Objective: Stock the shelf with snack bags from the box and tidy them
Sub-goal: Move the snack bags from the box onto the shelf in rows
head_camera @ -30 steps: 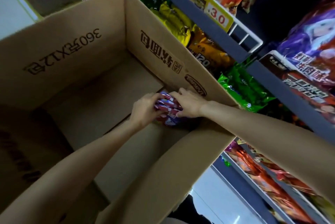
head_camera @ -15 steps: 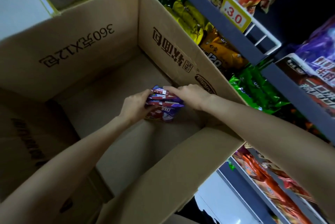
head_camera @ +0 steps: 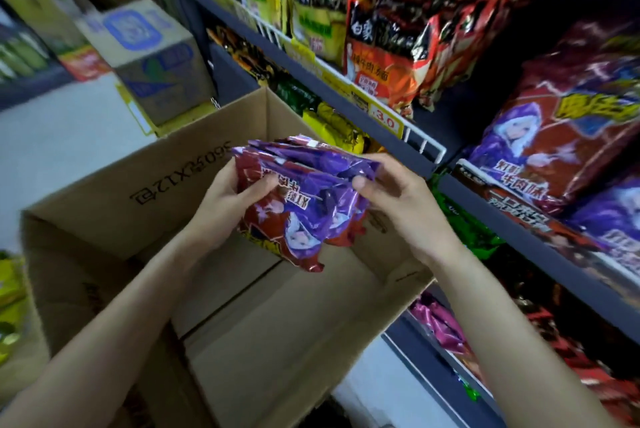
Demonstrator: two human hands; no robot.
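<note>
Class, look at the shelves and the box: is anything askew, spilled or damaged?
Nothing spilled or torn. The red noodle packs on the upper shelf lean over its wire rail, and the held snack bags sit fanned unevenly.

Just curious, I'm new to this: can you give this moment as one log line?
stage: carrying | left hand: grips bag stack | right hand: grips stack | stack: above open box | shelf: matching bags

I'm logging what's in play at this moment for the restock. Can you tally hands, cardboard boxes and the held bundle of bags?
Hands: 2, left hand and right hand, both gripping the bundle
Cardboard boxes: 2, open box and closed box behind it
Bundle of purple and red snack bags: 1, bag count inside unclear
Total: 5
</note>
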